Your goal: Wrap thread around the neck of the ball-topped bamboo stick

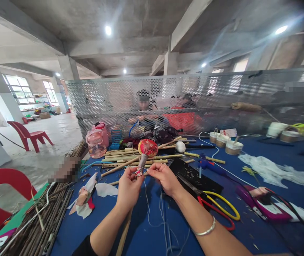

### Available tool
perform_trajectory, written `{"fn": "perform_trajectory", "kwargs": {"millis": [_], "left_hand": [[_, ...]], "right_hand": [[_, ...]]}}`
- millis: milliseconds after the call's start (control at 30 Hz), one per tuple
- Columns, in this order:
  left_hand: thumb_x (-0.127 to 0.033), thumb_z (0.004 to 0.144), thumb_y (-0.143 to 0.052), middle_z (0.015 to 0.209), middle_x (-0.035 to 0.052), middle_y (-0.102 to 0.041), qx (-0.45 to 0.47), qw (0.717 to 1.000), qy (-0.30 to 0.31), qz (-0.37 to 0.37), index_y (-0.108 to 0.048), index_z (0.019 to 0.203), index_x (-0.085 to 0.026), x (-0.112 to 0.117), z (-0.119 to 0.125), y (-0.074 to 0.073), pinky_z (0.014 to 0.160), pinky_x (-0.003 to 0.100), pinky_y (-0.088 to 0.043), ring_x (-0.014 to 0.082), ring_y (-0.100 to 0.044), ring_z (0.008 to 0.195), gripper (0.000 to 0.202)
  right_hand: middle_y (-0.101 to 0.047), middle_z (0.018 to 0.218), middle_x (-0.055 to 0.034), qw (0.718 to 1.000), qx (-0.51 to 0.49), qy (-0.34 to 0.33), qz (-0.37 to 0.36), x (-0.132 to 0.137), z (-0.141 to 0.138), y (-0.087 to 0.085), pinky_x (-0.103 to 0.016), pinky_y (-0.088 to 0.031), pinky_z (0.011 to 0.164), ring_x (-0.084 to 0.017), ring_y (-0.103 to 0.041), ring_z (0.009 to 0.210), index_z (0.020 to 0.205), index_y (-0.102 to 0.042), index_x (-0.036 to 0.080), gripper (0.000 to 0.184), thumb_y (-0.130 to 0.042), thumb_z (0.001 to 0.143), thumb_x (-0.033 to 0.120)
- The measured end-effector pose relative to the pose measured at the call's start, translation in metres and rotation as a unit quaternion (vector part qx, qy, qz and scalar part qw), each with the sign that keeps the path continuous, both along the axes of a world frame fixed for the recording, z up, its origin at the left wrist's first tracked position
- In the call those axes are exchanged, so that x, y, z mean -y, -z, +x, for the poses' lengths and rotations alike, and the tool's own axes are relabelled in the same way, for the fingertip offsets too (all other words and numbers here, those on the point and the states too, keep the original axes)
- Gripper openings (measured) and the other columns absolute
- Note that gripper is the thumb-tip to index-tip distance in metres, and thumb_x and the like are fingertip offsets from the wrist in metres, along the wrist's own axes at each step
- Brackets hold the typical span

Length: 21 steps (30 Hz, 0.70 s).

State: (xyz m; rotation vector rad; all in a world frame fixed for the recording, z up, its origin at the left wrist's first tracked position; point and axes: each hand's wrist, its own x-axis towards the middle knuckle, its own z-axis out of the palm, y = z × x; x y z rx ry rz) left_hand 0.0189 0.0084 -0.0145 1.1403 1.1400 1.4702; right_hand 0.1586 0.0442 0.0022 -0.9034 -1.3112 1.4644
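Observation:
My left hand (129, 188) is closed round the neck of a stick-like piece with a rounded red-and-yellow head (148, 148) and a grey-brown stem (142, 160). A pale wooden stick (125, 233) runs down from below this hand; I cannot tell whether it joins the piece. My right hand (164, 177) pinches a thin pale thread (148, 209) beside the stem, close to the left fingertips. Loops of the thread hang to the blue table. Scissors (217, 206) with red and yellow handles lie right of my right wrist, partly on a black sheet (194, 174).
Bamboo sticks (130, 154) and a white ball (180, 146) lie behind my hands. Left are fabric petals (86, 197) and bundled twigs (48, 217). A blue glue gun (210, 166), white cups (233, 146) and a purple-white device (266, 206) lie right. Beyond the perforated screen (109, 103) sits a person.

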Motion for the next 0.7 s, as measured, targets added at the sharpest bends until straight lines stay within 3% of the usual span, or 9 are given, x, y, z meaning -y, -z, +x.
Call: {"fn": "perform_trajectory", "kwargs": {"millis": [100,200,333,467,500,567,633,700], "left_hand": [[-0.038,0.066,-0.073,0.053,-0.0081,-0.055,0.015,0.999,0.026,-0.012,-0.048,0.092,-0.017,0.001,-0.001,-0.002,0.031,0.016,-0.025,0.0030,-0.035,0.030,0.041],[-0.041,0.064,-0.074,0.058,-0.0054,-0.059,0.061,0.994,0.091,-0.024,-0.047,0.091,-0.017,0.003,-0.003,-0.006,0.028,0.016,-0.024,0.0033,-0.036,0.029,0.045],[-0.042,0.065,-0.075,0.062,-0.0019,-0.062,0.136,0.973,0.182,-0.034,-0.048,0.086,-0.017,0.002,-0.004,-0.006,0.027,0.015,-0.022,0.0016,-0.035,0.027,0.043],[-0.049,0.069,-0.069,0.067,0.0048,-0.065,0.136,0.946,0.269,-0.122,-0.051,0.088,-0.014,0.002,-0.001,-0.004,0.036,0.018,-0.038,0.0098,-0.055,0.040,0.044],[-0.051,0.071,-0.067,0.069,0.0055,-0.065,0.123,0.946,0.263,-0.145,-0.052,0.091,-0.014,0.003,0.000,-0.004,0.040,0.020,-0.042,0.0121,-0.060,0.046,0.044],[-0.052,0.073,-0.066,0.073,0.0032,-0.063,0.077,0.966,0.192,-0.154,-0.051,0.098,-0.016,0.005,0.004,-0.001,0.042,0.021,-0.044,0.0122,-0.060,0.049,0.046],[-0.046,0.068,-0.072,0.075,-0.0008,-0.060,0.019,0.991,0.082,-0.106,-0.049,0.101,-0.018,0.006,0.008,0.003,0.038,0.019,-0.039,0.0075,-0.052,0.043,0.049],[-0.038,0.063,-0.077,0.076,-0.0021,-0.059,-0.029,0.998,0.008,-0.050,-0.051,0.097,-0.018,0.005,0.010,0.008,0.037,0.017,-0.034,0.0032,-0.044,0.040,0.047]], "right_hand": [[-0.035,0.041,0.0106,1.000,-0.023,-0.005,-0.020,-0.002,0.000,0.003,-0.023,-0.008,0.039,-0.003,-0.020,0.036,0.062,-0.051,0.018,0.040,-0.079,0.055,0.045],[-0.033,0.039,0.0110,0.998,-0.054,-0.026,-0.029,-0.005,0.000,0.006,-0.023,-0.006,0.037,-0.003,-0.019,0.034,0.061,-0.049,0.018,0.039,-0.079,0.057,0.043],[-0.044,0.045,0.0099,0.993,-0.100,-0.064,-0.025,-0.006,0.003,0.006,-0.022,-0.006,0.036,-0.002,-0.019,0.033,0.079,-0.058,0.016,0.039,-0.081,0.057,0.039],[-0.060,0.059,0.0010,0.988,-0.113,-0.105,-0.012,-0.006,0.006,0.007,-0.021,-0.026,0.041,-0.007,-0.044,0.043,0.079,-0.060,0.014,0.037,-0.080,0.059,0.039],[-0.061,0.062,-0.0010,0.989,-0.098,-0.107,-0.007,-0.006,0.006,0.009,-0.022,-0.031,0.045,-0.009,-0.049,0.048,0.075,-0.060,0.014,0.035,-0.080,0.060,0.039],[-0.062,0.061,-0.0018,0.993,-0.055,-0.105,-0.003,-0.007,0.003,0.012,-0.024,-0.036,0.050,-0.012,-0.053,0.052,0.071,-0.061,0.013,0.033,-0.079,0.061,0.039],[-0.061,0.059,-0.0010,0.995,-0.028,-0.097,-0.008,-0.008,-0.002,0.015,-0.025,-0.037,0.053,-0.012,-0.053,0.054,0.070,-0.062,0.012,0.034,-0.079,0.059,0.040],[-0.061,0.061,-0.0008,0.996,-0.031,-0.085,-0.008,-0.008,-0.006,0.017,-0.025,-0.038,0.056,-0.013,-0.054,0.057,0.070,-0.062,0.013,0.035,-0.079,0.059,0.041]]}}
